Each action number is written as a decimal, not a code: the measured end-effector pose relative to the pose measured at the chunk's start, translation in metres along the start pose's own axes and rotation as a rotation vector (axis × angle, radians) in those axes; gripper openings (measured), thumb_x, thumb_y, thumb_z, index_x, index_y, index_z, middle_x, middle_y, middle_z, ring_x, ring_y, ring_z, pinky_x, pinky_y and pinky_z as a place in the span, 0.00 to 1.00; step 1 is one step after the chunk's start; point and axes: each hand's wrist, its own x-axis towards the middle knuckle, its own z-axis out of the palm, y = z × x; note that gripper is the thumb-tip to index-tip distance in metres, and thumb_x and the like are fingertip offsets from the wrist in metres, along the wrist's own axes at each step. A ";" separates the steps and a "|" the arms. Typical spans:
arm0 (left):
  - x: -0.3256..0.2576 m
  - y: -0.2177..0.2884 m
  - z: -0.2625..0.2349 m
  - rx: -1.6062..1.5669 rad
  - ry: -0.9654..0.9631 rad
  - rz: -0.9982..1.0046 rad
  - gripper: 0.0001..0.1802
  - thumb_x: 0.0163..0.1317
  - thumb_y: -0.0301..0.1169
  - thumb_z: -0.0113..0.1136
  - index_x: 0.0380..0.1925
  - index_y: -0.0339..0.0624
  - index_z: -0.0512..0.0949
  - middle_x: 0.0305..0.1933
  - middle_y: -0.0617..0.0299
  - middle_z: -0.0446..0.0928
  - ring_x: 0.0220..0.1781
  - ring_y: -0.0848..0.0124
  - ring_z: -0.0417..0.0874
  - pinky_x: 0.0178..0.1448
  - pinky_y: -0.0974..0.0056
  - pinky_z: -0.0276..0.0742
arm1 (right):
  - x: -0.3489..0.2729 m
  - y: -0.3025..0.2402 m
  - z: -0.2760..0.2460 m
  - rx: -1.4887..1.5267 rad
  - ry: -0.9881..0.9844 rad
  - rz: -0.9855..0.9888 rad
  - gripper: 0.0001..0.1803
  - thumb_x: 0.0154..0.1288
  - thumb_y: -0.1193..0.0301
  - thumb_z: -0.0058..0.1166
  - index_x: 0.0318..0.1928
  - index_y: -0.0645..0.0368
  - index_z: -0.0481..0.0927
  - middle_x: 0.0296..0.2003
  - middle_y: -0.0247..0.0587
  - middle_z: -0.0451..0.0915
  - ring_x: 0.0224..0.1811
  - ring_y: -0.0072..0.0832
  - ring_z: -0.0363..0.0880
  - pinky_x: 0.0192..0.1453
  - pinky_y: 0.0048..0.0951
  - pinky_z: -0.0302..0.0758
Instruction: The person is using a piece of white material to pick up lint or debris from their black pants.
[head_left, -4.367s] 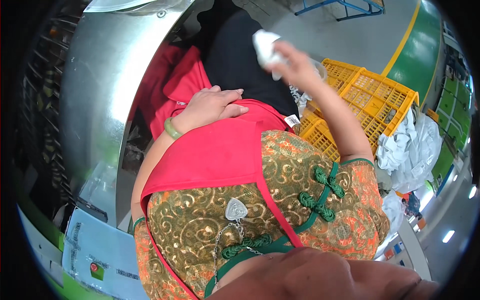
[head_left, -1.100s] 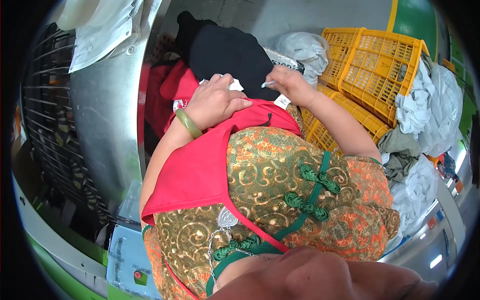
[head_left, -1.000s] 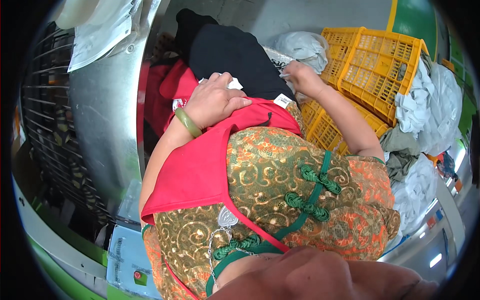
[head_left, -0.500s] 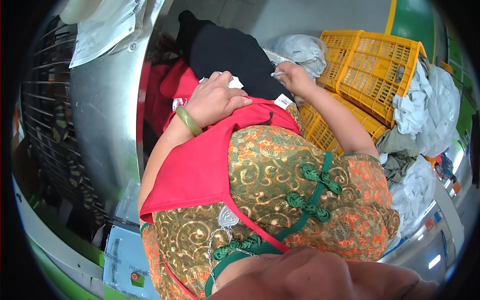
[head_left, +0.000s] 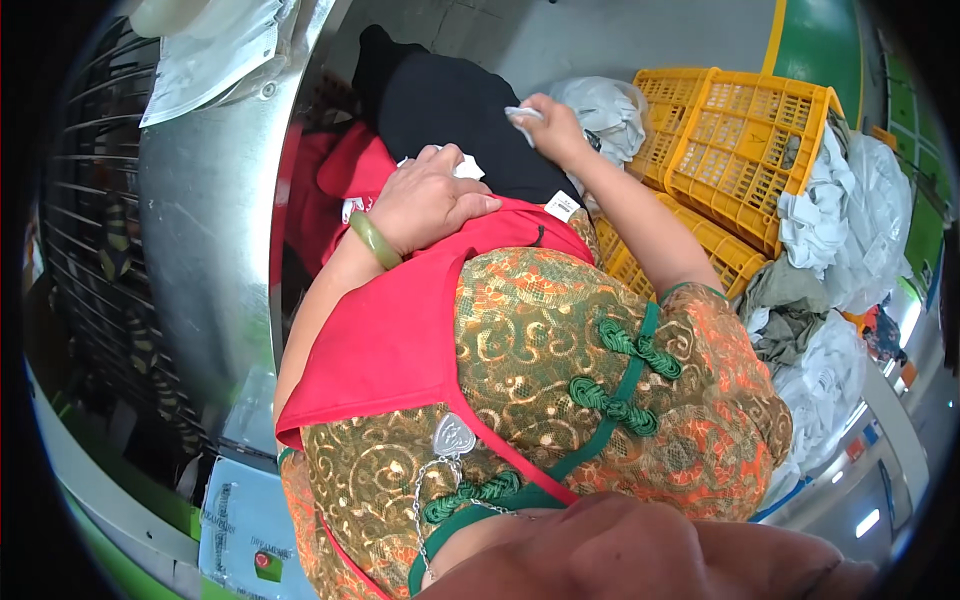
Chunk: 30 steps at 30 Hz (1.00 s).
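My left hand (head_left: 425, 195) lies on the lap of the red apron (head_left: 380, 350), fingers curled over a small white piece (head_left: 466, 167) that sticks out beyond them. What kind of piece it is, and the fingertips, stay hidden. Out past the lap, my right hand (head_left: 553, 128) is closed, pinching a small flat white piece, like a label or scrap of cloth (head_left: 522, 114), above the black cloth (head_left: 455, 115) over my leg. Another white tag (head_left: 562, 206) with print lies at the edge of the apron, between the two hands.
Yellow plastic crates (head_left: 745, 145) stand at the right, with a clear plastic bag (head_left: 600, 110) beside them. White cloth (head_left: 815, 210) and grey-green cloth (head_left: 785, 305) hang near more plastic bags. A metal panel (head_left: 205, 240) rises close on my left, above a light-blue box (head_left: 250, 530).
My right hand has moved away from my body and slightly left, carrying the white piece, which now shows a broader face. The left hand has stayed in place.
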 end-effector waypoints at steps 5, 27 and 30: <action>-0.005 -0.004 0.005 -0.028 0.024 0.000 0.20 0.63 0.51 0.55 0.38 0.52 0.87 0.43 0.51 0.73 0.50 0.55 0.73 0.54 0.55 0.71 | 0.013 0.039 -0.036 0.357 -0.017 0.142 0.10 0.62 0.67 0.61 0.40 0.59 0.81 0.31 0.35 0.83 0.37 0.20 0.79 0.43 0.27 0.75; -0.002 -0.002 0.001 -0.037 -0.016 -0.045 0.17 0.63 0.48 0.57 0.39 0.51 0.87 0.44 0.50 0.73 0.51 0.55 0.72 0.56 0.56 0.70 | -0.036 -0.026 -0.007 0.000 -0.141 -0.368 0.08 0.58 0.69 0.60 0.37 0.56 0.80 0.37 0.44 0.79 0.39 0.45 0.79 0.43 0.38 0.75; -0.005 -0.002 0.004 -0.051 0.002 -0.031 0.17 0.63 0.48 0.57 0.39 0.51 0.87 0.45 0.50 0.73 0.51 0.55 0.72 0.56 0.57 0.70 | -0.022 -0.001 -0.006 -0.061 -0.011 -0.237 0.08 0.57 0.69 0.60 0.37 0.58 0.79 0.35 0.47 0.80 0.39 0.46 0.79 0.43 0.39 0.75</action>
